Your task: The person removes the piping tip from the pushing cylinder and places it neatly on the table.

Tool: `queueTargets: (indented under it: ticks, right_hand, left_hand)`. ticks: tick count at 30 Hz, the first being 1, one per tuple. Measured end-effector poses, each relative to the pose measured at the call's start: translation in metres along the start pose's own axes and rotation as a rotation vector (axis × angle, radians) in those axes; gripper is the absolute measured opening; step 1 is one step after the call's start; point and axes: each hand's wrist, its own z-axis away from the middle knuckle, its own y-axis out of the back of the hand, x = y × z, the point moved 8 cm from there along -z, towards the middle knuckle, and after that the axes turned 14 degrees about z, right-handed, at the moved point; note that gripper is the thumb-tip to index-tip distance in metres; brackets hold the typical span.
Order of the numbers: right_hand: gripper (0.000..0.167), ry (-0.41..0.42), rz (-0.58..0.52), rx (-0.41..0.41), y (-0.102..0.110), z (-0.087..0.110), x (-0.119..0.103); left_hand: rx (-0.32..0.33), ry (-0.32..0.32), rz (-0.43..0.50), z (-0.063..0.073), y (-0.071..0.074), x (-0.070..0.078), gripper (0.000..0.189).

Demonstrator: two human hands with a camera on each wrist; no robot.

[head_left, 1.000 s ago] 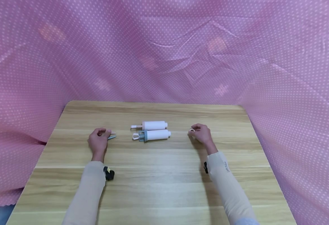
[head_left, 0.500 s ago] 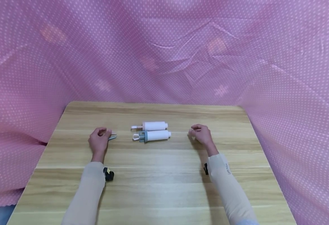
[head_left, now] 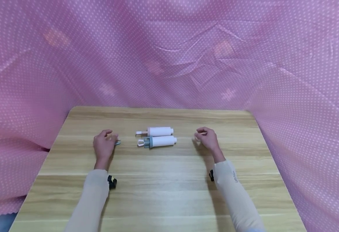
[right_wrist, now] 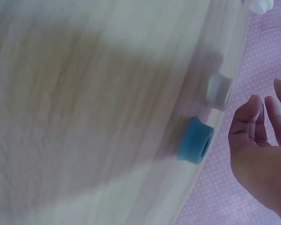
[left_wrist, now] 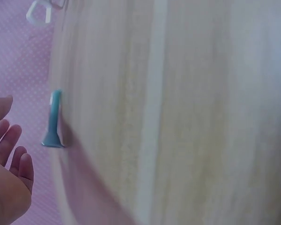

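My left hand [head_left: 104,146] is at the left of the table with fingers loosely bent. Close by its thumb lies a slim teal piece [left_wrist: 54,119] with a flared end, mostly covered in the head view. My right hand [head_left: 207,138] hovers at the right, fingers gently curved and nothing between them in the right wrist view. Beside it are a short teal ring-like piece [right_wrist: 195,140] and a similar whitish one [right_wrist: 220,91]. Between the hands lie two white syringe-like barrels, one with a teal collar [head_left: 163,141], the other with a pale pink collar [head_left: 160,131].
The wooden table [head_left: 163,199] has rounded far corners. A pink dotted cloth [head_left: 169,64] hangs behind it and along both sides. Black wrist cameras [head_left: 112,182] sit on the sleeves.
My left hand has shifted slightly right over the slim pieces, covering more of them. My right hand has hardly moved. The barrels stay in place as the head view tilts slightly.
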Motion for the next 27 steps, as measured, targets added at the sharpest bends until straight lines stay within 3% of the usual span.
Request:
queueTargets:
  ticks: [11,14,21,27]
  right_hand:
    - [0.031,0.16,0.024,0.045,0.005,0.003,-0.042]
    - [0.03,0.201,0.025,0.067,0.009,0.005,-0.055]
    - [0.03,0.298,0.088,0.138,0.02,0.014,-0.083]
    - [0.033,0.34,0.17,0.187,0.022,0.022,-0.095]
  left_hand:
    - [-0.1,-0.209,-0.066,0.015,-0.021,0.054,0.04]
    - [-0.119,-0.252,-0.111,0.021,-0.026,0.069,0.042]
    - [-0.173,-0.422,-0.249,0.032,-0.039,0.108,0.048]
    - [-0.217,-0.509,-0.361,0.047,-0.057,0.125,0.054]
